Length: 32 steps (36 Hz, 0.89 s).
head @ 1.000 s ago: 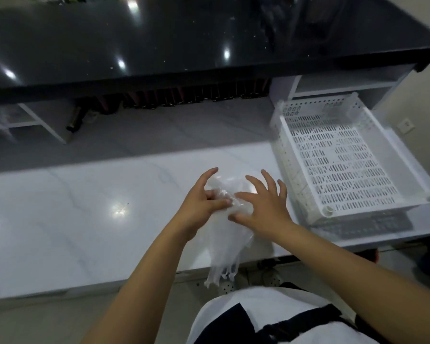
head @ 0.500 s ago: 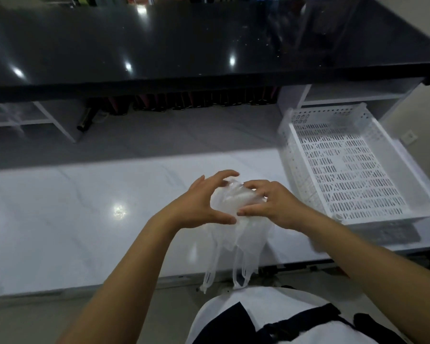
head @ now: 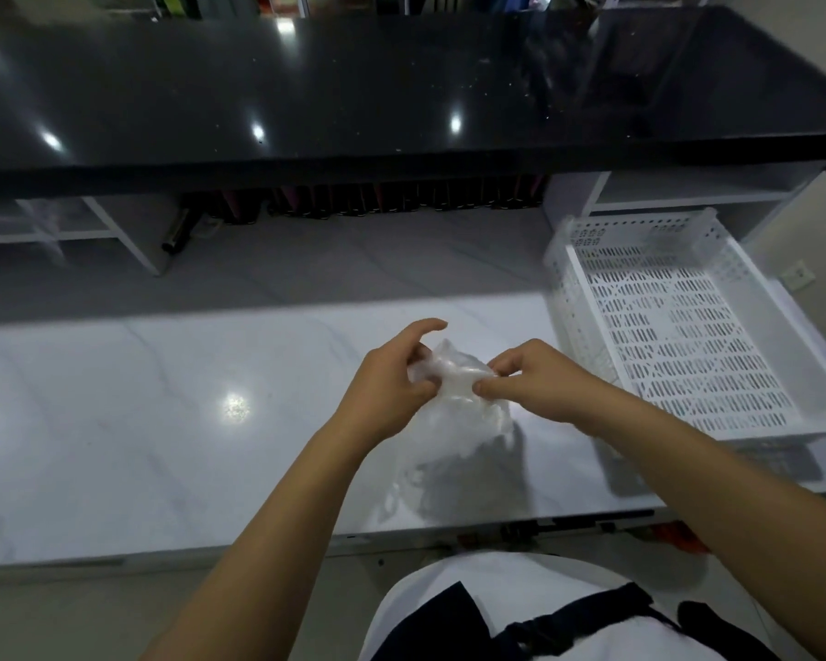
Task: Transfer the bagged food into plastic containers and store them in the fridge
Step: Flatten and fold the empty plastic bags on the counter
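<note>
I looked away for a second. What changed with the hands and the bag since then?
The right hand, fingers spread a second ago, now pinches the clear plastic bag. The left hand still grips it. The bag's lower end now rests on the white counter. The white perforated basket stays put.

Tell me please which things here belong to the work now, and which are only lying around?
In use:
- clear plastic bag, gripped by both hands over the white marble counter
- left hand
- right hand

Lying about:
- white perforated tray, right of the hands, nothing in it
- black upper counter
- dark bottles beneath it
</note>
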### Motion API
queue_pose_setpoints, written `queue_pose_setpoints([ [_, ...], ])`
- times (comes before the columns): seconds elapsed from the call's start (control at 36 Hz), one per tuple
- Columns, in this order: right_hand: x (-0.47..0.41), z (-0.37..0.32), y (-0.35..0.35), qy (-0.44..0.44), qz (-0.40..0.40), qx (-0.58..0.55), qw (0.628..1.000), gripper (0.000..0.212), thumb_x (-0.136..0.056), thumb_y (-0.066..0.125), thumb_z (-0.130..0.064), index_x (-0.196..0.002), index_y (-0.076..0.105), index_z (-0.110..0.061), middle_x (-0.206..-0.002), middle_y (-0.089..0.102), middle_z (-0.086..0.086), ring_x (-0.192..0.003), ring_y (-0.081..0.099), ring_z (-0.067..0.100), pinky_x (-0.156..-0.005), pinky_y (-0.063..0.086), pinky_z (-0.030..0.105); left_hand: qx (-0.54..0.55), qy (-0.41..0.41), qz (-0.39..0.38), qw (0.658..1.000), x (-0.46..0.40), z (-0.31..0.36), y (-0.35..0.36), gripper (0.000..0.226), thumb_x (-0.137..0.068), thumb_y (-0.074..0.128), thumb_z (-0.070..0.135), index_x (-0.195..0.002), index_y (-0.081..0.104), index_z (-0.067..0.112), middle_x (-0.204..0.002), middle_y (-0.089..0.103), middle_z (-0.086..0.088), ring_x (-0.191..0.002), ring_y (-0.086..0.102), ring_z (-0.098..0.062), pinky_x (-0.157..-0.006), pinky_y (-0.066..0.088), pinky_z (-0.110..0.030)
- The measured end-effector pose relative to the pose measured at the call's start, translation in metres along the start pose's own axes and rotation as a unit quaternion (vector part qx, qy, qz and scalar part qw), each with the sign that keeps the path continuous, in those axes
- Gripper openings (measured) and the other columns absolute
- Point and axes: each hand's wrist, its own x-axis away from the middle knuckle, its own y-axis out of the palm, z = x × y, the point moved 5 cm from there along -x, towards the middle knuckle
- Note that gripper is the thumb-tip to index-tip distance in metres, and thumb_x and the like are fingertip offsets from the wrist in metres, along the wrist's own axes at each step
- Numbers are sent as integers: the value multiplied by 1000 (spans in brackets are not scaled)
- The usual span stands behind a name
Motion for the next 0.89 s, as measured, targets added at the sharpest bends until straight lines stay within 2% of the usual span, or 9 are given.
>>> queue_pose_setpoints([
  [0.06,0,-4,5,29,-16,-39,999,58,-77,72,-44,-91,64,12,-79,53,7,-77,46,21,-77,34,36,-24,6,23,999,1,5,-1,57,-87,68,8,-130,52,41,-99,61,15,-92,60,-4,-73,47,-6],
  [0.14,-4,-7,5,43,2,-92,995,29,-86,73,-37,-78,74,-10,-74,66,-5,-70,59,9,-76,42,28,-77,28,60,995,5,13,-1,49,-87,69,8,-126,57,35,-104,64,12,-95,61,-13,-83,52,-25],
  [0.19,-4,-7,5,35,31,-93,995,9,-87,72,-30,-94,75,-25,-91,74,-7,-83,68,9,-84,50,29,-93,36,75,992,9,16,0,47,-87,70,8,-124,57,34,-109,66,8,-97,61,-14,-85,53,-30],
  [0.28,-1,-7,8,31,42,-104,993,43,-88,64,-12,-122,67,-38,-112,72,-4,-104,67,15,-93,50,31,-99,55,63,992,13,19,6,46,-88,68,8,-125,56,33,-111,66,8,-100,60,-13,-86,54,-32],
  [0.44,12,0,6,71,50,-218,972,36,-87,53,-2,-97,80,-23,-99,77,0,-101,66,22,-96,50,43,-61,108,59,991,26,23,23,34,-91,66,17,-121,60,32,-116,65,14,-102,58,-6,-90,53,-31],
  [0.64,37,29,-1,102,-24,-346,932,34,-78,72,-35,-103,78,-13,-101,74,2,-91,68,20,-89,53,38,12,151,26,988,44,20,43,29,-87,60,19,-113,73,26,-124,61,23,-121,51,5,-104,38,-16],
  [0.72,51,39,-5,87,19,-289,953,19,-85,75,-16,-103,79,-20,-103,77,2,-92,73,19,-76,57,28,74,144,-1,987,49,24,57,25,-87,58,25,-105,76,29,-124,64,20,-121,56,-3,-102,41,-18],
  [0.78,61,44,-7,73,44,-267,960,31,-85,73,-3,-108,76,-25,-103,77,5,-94,74,20,-74,58,26,120,135,-2,983,52,28,65,21,-88,58,25,-99,76,27,-119,66,19,-118,60,-6,-99,45,-19],
  [0.89,83,46,-15,11,133,-241,961,52,-83,74,2,-118,68,-36,-97,74,20,-96,72,33,-92,57,41,177,89,33,980,56,39,75,14,-93,63,19,-98,72,28,-110,70,16,-111,65,-9,-96,51,-30],
])
